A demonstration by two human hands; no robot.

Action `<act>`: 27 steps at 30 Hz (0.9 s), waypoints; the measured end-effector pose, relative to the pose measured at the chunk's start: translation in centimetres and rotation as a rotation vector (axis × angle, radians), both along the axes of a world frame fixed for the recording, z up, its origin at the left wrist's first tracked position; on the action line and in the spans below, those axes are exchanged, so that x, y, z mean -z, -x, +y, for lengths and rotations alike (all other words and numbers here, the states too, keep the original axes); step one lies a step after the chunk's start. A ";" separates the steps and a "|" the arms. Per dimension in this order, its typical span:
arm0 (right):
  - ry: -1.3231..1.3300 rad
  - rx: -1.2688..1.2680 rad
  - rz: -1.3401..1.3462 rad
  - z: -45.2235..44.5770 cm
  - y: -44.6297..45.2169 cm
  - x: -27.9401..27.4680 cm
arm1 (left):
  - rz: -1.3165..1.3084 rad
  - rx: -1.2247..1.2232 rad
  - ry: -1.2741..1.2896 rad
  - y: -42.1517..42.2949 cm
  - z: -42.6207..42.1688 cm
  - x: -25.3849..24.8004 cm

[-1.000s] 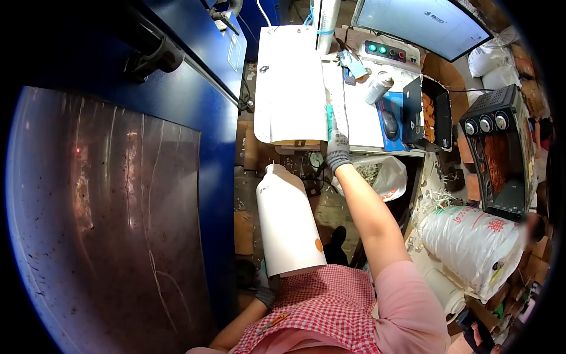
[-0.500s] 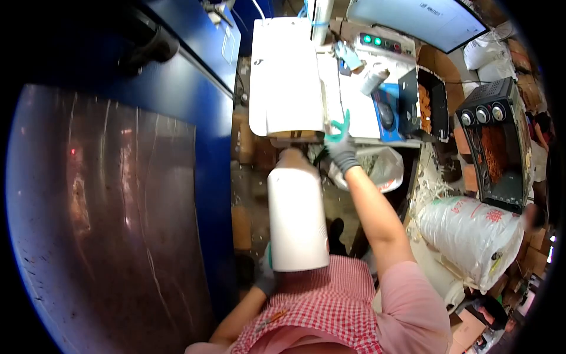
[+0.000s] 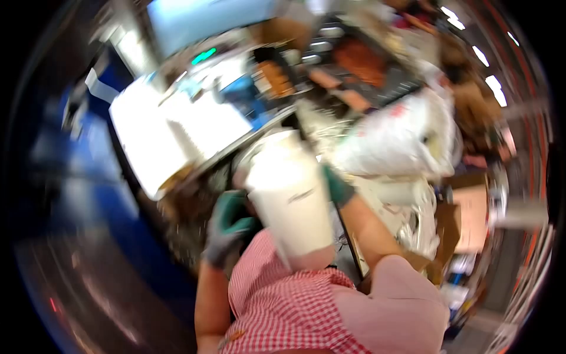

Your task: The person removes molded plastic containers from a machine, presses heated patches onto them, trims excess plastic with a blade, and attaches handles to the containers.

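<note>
A large white bottle-shaped container (image 3: pixel 295 206), blurred, with a small dark script mark on its side, is held in front of my chest, tilted. Its narrower end points up and away from me. My right hand (image 3: pixel 338 186), in a grey and green glove, is against the container's right side; its fingertips are hidden behind it. On the other side, my left hand (image 3: pixel 229 227), gloved the same way, is beside the container with thumb and fingers apart. Motion smears it, and I see nothing held in it.
A white-topped worktable (image 3: pixel 203 127) stands ahead, with a blue mat (image 3: pixel 244 97) on it. To the right are a black oven-like box (image 3: pixel 365 65) and a large plastic-wrapped roll (image 3: pixel 389 138). A blue machine (image 3: pixel 100 177) is on the left, and cardboard boxes (image 3: pixel 471 218) stand far right.
The view has swung to the right. My right hand has left the table's edge and come to the container's right side. The container is now higher and more tilted, and my left hand is beside it.
</note>
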State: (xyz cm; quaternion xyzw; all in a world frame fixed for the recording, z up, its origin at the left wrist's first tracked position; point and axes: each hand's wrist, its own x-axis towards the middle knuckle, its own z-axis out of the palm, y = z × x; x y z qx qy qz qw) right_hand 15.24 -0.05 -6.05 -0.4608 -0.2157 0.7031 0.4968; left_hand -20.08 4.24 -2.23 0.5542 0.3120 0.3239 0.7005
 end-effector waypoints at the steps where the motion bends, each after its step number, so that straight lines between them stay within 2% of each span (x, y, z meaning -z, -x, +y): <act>1: -0.081 -0.131 0.101 1.5 4.6 -7.0 | -0.018 0.080 -0.031 0.6 2.1 -0.9; 2: -0.263 -0.275 0.058 3.5 8.0 -9.7 | -0.112 -0.021 0.075 1.5 3.9 -1.5; 3: -0.346 -0.391 0.148 4.2 8.6 -11.7 | -0.204 -0.112 0.176 0.6 5.2 -3.6; 4: -0.353 -0.508 0.057 3.8 10.4 -11.9 | -0.210 0.039 0.159 0.9 4.9 -6.1; 5: -0.485 -0.446 0.127 3.6 10.8 -12.0 | -0.232 0.196 0.138 0.1 5.3 -8.5; 6: -0.503 -0.455 0.028 3.6 10.0 -11.5 | -0.206 0.171 0.193 -0.8 5.2 -9.7; 7: -0.510 -0.469 -0.071 3.5 8.7 -11.1 | -0.194 0.210 0.165 -1.4 6.2 -8.6; 9: -0.476 -0.385 -0.374 1.6 4.8 -13.7 | -0.216 0.221 0.106 -4.1 5.5 -9.6; 10: -0.425 -0.320 -0.496 0.0 2.7 -14.4 | -0.222 0.190 0.072 -4.9 5.9 -8.8; 11: -0.364 -0.171 -0.873 -1.6 -0.4 -14.8 | -0.198 0.200 0.078 -5.7 5.8 -9.1; 12: -0.297 0.139 -0.841 -2.6 -4.8 -13.3 | -0.165 0.155 -0.029 -7.0 5.7 -9.4; 13: -0.359 0.412 -0.914 -3.9 -11.2 -12.5 | -0.138 0.113 -0.143 -8.8 5.8 -9.7; 14: -0.399 0.602 -1.271 -5.9 -17.2 -13.8 | -0.070 0.119 -0.180 -11.0 5.8 -10.0; 15: -0.305 0.843 -1.303 -7.7 -22.1 -15.4 | 0.036 0.099 -0.238 -13.6 5.2 -10.1; 17: -0.063 0.858 -1.696 -10.5 -29.6 -18.6 | 0.097 0.089 -0.428 -19.8 4.6 -8.3; 19: 0.017 0.463 -2.057 -10.6 -34.8 -20.1 | 0.132 0.055 -0.623 -26.6 4.5 -5.3; 20: 0.021 0.438 -2.034 -10.1 -36.3 -19.7 | 0.171 0.040 -0.532 -29.8 4.0 -3.9; 21: -0.029 0.149 -2.233 -9.0 -37.6 -18.9 | 0.275 0.032 -0.742 -32.5 4.2 -2.9; 22: -0.107 -0.169 -2.391 -8.0 -38.4 -17.9 | 0.266 0.044 -0.749 -35.1 4.3 -0.4; 24: -0.070 -0.315 -2.293 -6.9 -39.0 -18.6 | 0.411 0.038 -0.770 -38.8 3.7 -0.1; 25: -0.004 -0.425 -2.268 -6.6 -39.7 -19.4 | 0.459 -0.025 -0.779 -40.5 3.6 1.9; 26: -0.118 -0.322 -2.205 -7.0 -40.5 -19.6 | 0.470 -0.086 -0.770 -41.5 3.7 4.4; 27: -0.129 -0.335 -2.190 -7.6 -41.2 -19.5 | 0.476 -0.154 -0.759 -42.5 3.8 5.3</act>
